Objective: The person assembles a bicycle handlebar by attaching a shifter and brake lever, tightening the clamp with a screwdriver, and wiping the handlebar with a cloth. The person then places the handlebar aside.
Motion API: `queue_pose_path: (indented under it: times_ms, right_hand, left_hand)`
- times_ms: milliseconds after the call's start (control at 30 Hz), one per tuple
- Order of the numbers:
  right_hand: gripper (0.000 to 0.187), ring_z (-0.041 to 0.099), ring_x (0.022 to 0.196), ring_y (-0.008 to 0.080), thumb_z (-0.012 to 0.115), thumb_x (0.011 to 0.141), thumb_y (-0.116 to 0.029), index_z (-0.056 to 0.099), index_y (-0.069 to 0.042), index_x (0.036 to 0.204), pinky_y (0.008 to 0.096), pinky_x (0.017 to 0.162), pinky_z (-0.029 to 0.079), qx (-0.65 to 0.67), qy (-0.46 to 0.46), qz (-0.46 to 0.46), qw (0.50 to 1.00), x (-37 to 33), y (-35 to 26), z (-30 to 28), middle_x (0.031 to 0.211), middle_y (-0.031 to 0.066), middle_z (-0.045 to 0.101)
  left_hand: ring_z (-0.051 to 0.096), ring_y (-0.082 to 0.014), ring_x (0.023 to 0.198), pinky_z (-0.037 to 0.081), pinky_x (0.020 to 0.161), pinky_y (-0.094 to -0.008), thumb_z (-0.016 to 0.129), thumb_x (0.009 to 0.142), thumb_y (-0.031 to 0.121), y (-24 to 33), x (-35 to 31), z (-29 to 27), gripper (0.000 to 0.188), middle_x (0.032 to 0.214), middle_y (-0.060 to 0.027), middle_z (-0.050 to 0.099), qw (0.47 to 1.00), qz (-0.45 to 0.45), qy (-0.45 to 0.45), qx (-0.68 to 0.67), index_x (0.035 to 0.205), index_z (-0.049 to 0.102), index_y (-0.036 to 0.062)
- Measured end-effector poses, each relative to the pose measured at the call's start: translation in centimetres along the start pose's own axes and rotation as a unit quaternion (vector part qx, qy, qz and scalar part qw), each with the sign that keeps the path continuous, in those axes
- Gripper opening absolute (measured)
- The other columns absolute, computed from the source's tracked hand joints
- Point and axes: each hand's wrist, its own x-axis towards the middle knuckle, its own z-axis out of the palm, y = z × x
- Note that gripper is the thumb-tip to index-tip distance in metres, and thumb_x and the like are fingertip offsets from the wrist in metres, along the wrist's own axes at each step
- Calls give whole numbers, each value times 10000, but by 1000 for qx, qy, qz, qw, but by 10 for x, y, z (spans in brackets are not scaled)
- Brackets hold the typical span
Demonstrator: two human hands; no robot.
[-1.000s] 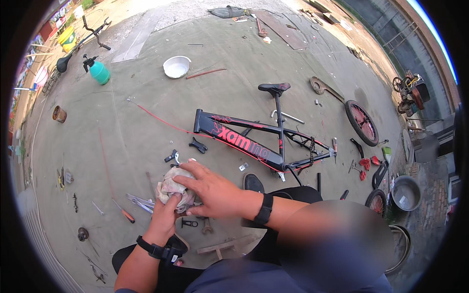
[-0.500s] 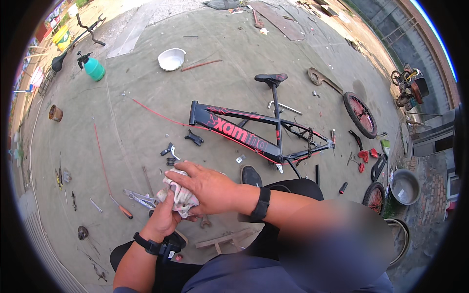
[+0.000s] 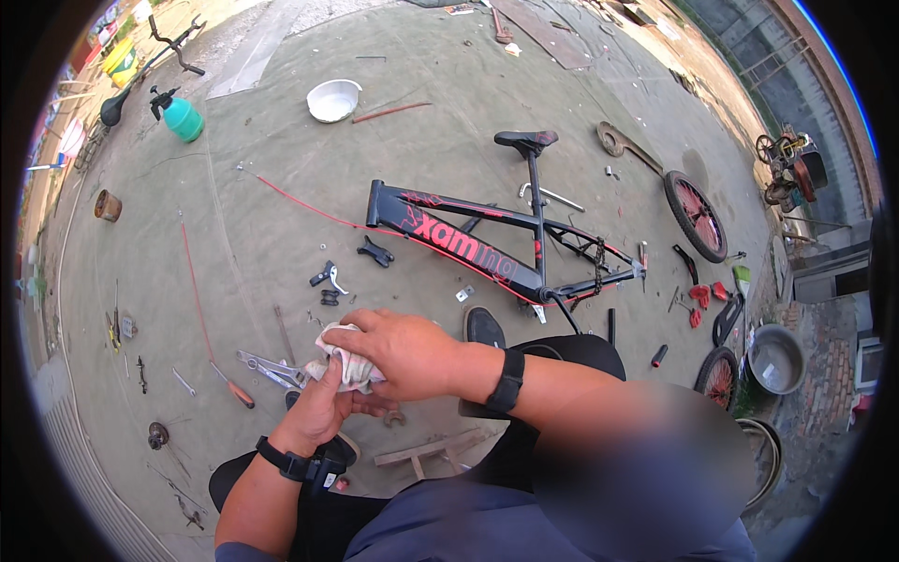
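A crumpled whitish rag (image 3: 350, 369) is bunched between my two hands, in front of my body. My left hand (image 3: 323, 405) grips it from below, thumb up along its near side. From the right, my right hand (image 3: 405, 348) is wrapped over the top, fingers bent around the cloth. Whether anything sits inside the folds is hidden. Just beyond my hands a brake lever (image 3: 330, 275) and small black parts lie on the ground. A black bicycle frame (image 3: 459, 251) with red markings and a saddle (image 3: 526, 141) lies farther off to the right.
Left of my hands lie metal wrenches (image 3: 267, 367) and an orange-handled screwdriver (image 3: 241, 393). A white basin (image 3: 333, 100) and a teal spray bottle (image 3: 182, 120) stand farther away. On the right are small wheels (image 3: 695, 217), a grey basin (image 3: 776, 360) and a green brush (image 3: 741, 278).
My hands stay on the rag; it is folded differently and my right fingers have shifted over it. The whole view has tilted slightly, while the things on the ground lie as before.
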Motion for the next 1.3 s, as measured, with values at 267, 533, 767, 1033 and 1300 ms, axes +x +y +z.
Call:
queue_pose_path:
  times_ms: [267,533,767,1033,1300]
  right_hand:
    - [770,652,1101,383,811,677,-120,588,-163,1414,469,878,575,-8,-5,10,1000,-1,1,0,1252,141,618]
    - [783,642,1140,380,798,692,-106,565,-154,1438,469,899,576,-18,-31,25,999,0,-1,-3,1277,147,608]
    - [854,605,1246,380,808,712,-121,481,-149,1501,463,922,580,-35,-12,23,999,1,2,3,1418,148,556]
    - [1001,603,1231,415,895,672,-203,425,-104,1550,456,1006,532,38,-24,-47,998,-2,11,3,1385,194,565]
    - [859,627,1261,358,882,813,-386,501,-13,1486,441,1049,509,92,180,29,979,-16,15,-168,1363,239,631]
  left_hand:
    - [741,-356,1022,588,831,-434,310,1030,740,-3,2,-2,800,1232,-142,706,1000,-4,-4,3,1422,545,83]
    - [724,-295,1034,589,838,-437,377,1052,675,-1,3,3,685,1249,-99,696,1000,9,19,-15,1425,535,122]
    - [669,-220,1139,588,858,-458,525,1044,585,-4,3,-3,571,1329,-36,650,996,48,53,-59,1434,507,168]
    - [627,-244,1245,553,997,-437,698,986,236,-2,8,5,548,1358,-64,621,982,89,82,-147,1466,466,109]
    - [582,-286,1341,485,1114,-469,702,924,123,4,10,-3,680,1462,-94,583,978,94,124,-137,1540,418,81]
